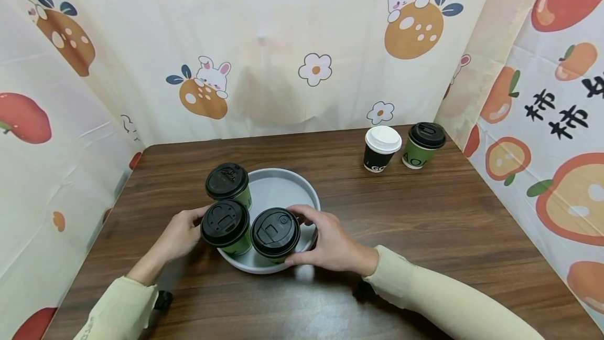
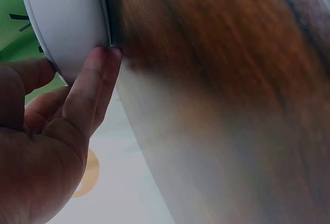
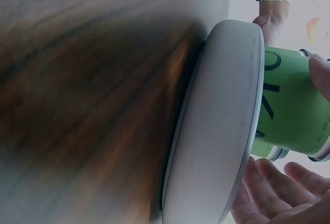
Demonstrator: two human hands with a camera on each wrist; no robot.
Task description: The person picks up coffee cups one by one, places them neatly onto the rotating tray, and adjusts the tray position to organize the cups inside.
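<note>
Three green cups (image 1: 226, 224) are already on the tray (image 1: 285, 188); two more cups (image 1: 375, 160) stand off it, far right on the worktop (image 1: 401, 235). The left hand (image 1: 181, 235) pinches the tray's edge; the right hand (image 1: 330, 240) curls its grip around the near right cup (image 1: 276, 231).

green cups (image 1: 276, 232): 4 | black cup (image 1: 376, 159): 1 | tray (image 1: 280, 188): 1 | table (image 1: 424, 235): 1 | hands (image 1: 330, 240): 2

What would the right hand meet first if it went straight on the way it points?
In the head view, the right hand would meet the front-right cup, set between its thumb and fingers. The front-left cup likely comes next, though depth is hard to judge.
</note>
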